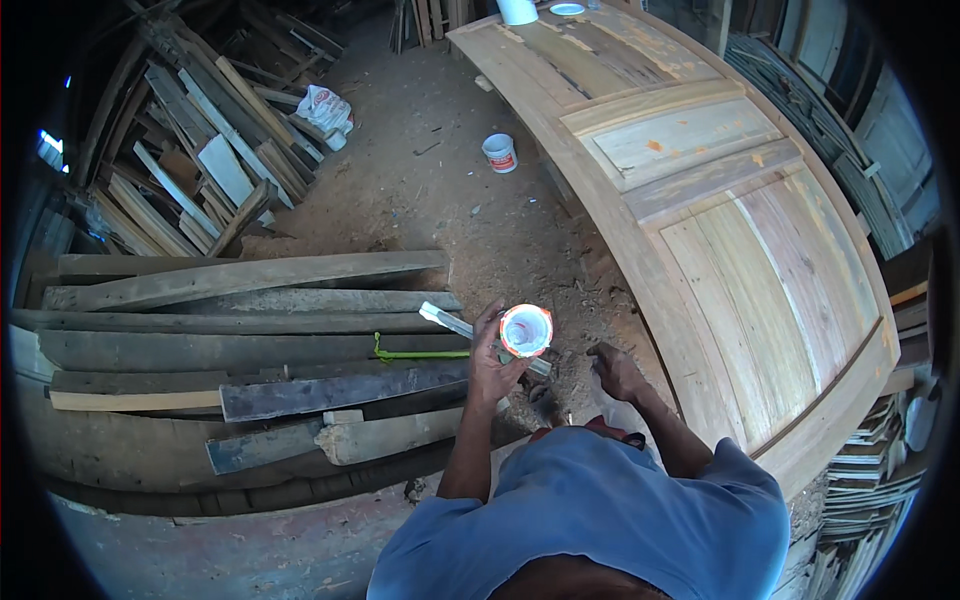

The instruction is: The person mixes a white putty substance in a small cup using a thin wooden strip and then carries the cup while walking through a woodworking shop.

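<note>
Big wooden door [720,230] lies flat at right, old planks [250,330] stacked left on dirt floor [450,200]. Left hand [492,365] w/ fingers wrapped round small white cup [526,331], held up btwn planks & door. Right hand [615,372] low beside door edge, fingers curled; can't tell if gripping anything.

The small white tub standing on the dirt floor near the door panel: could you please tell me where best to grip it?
Grip the white tub around its side wall, just below the rim, coming down from above. It stands upright, mouth open, with bare floor all round, so fingers can close from either side.
</note>
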A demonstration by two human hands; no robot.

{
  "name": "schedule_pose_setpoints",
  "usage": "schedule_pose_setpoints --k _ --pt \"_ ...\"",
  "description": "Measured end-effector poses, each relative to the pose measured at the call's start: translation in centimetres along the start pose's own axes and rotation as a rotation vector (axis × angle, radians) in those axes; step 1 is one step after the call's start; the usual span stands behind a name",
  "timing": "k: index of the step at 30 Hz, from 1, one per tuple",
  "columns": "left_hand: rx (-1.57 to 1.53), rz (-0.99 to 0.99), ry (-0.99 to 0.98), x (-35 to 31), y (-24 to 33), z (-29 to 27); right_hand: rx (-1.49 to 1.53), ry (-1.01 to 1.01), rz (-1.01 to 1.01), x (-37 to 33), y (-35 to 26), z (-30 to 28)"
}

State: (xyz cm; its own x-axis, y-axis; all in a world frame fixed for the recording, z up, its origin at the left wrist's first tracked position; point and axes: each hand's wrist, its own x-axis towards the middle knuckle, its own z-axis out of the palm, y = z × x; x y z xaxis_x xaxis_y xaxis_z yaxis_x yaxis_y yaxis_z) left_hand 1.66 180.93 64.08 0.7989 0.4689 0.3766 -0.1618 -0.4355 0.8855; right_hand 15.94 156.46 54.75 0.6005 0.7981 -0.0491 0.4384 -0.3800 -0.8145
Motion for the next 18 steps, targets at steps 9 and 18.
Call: schedule_pose_setpoints --k 9,18 --pt "0.087 -0.167 0.222 4.5 -6.2 -11.8 -0.258 -0.057 0.248 19.1 -6.2 0.8" --pt "-0.155 -0.242 0.482 15.2 -16.8 -16.4 -0.319 -0.196 -0.196 39.9 -3.2 4.5"
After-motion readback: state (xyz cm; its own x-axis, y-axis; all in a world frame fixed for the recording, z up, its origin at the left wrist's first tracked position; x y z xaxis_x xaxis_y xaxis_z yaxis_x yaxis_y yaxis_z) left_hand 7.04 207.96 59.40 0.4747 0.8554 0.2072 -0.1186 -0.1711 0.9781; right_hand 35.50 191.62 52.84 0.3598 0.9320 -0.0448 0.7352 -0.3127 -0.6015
